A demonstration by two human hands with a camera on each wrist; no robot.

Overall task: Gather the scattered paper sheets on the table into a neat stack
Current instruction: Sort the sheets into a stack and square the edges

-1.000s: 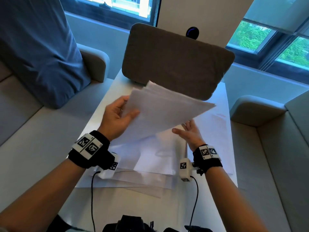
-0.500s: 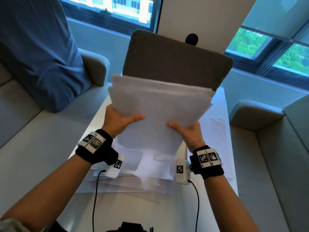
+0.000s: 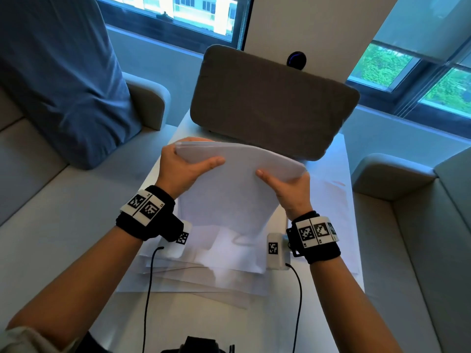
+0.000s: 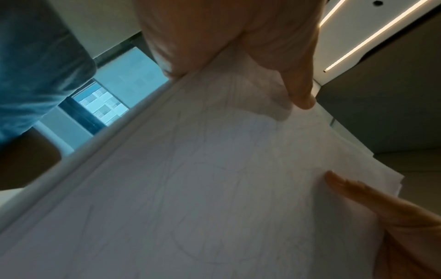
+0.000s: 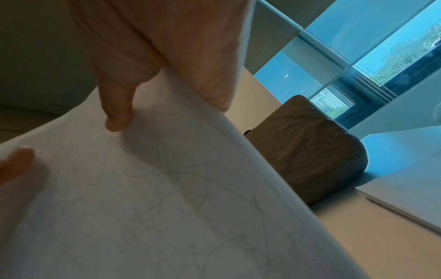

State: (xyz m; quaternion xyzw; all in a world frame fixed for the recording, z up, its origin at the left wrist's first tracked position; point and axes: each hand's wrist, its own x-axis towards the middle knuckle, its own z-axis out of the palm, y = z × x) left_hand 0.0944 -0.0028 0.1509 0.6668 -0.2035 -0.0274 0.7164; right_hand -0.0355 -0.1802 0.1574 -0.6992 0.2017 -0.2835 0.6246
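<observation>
I hold a bundle of white paper sheets (image 3: 237, 179) upright above the table, its lower edge down on the sheets lying there. My left hand (image 3: 183, 166) grips the bundle's left edge, thumb on the near face. My right hand (image 3: 288, 186) grips the right edge the same way. The left wrist view shows the bundle (image 4: 214, 188) pinched under my left thumb, with the right thumb at lower right. In the right wrist view the sheets (image 5: 143, 198) carry faint pencil lines. More loose sheets (image 3: 209, 271) lie fanned on the white table (image 3: 349, 256) beneath.
A grey cushion (image 3: 270, 103) stands at the table's far end, just behind the bundle. A blue pillow (image 3: 61, 80) leans on the sofa at left. Sofa seats flank the table on both sides. A single sheet (image 3: 331, 200) lies flat on the right.
The right hand came up and took hold of the bundle's right edge. The fanned sheets have been squared together and lowered, top edge now tipped away from me.
</observation>
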